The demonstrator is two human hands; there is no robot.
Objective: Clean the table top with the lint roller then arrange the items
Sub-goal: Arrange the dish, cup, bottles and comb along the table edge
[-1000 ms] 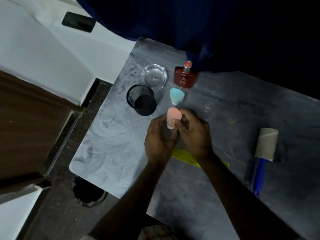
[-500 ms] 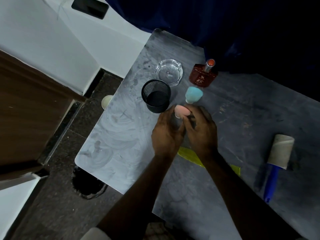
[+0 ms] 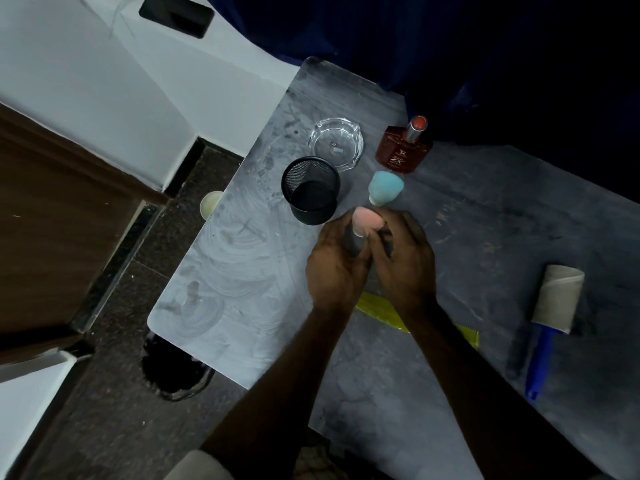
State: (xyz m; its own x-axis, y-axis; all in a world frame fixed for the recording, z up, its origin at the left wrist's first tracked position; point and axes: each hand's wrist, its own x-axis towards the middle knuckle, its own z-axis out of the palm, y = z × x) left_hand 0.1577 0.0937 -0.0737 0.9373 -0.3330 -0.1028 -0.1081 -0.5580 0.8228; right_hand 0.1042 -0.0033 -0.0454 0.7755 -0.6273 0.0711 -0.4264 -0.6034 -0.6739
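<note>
My left hand (image 3: 334, 268) and my right hand (image 3: 405, 261) meet at the middle of the grey table (image 3: 242, 282). Between them they grip a pink sponge (image 3: 367, 219) and a dark stick-like object (image 3: 353, 241) under it; what exactly the right fingers pinch is hard to see. A blue sponge (image 3: 385, 187) stands just beyond the hands. The black mesh cup (image 3: 311, 190) is to the left of the pink sponge. The lint roller (image 3: 550, 313), blue-handled, lies at the right, apart from both hands.
A glass ashtray (image 3: 336, 142) and a red perfume bottle (image 3: 403, 147) stand at the table's far side by a dark blue curtain (image 3: 450, 46). A yellow comb (image 3: 377, 308) lies under my wrists. The table's left edge drops to a dark floor (image 3: 104, 393).
The view has shifted, so the table items sit further right in frame. My hands stay together on the pink sponge, which has tipped over closer to the mesh cup.
</note>
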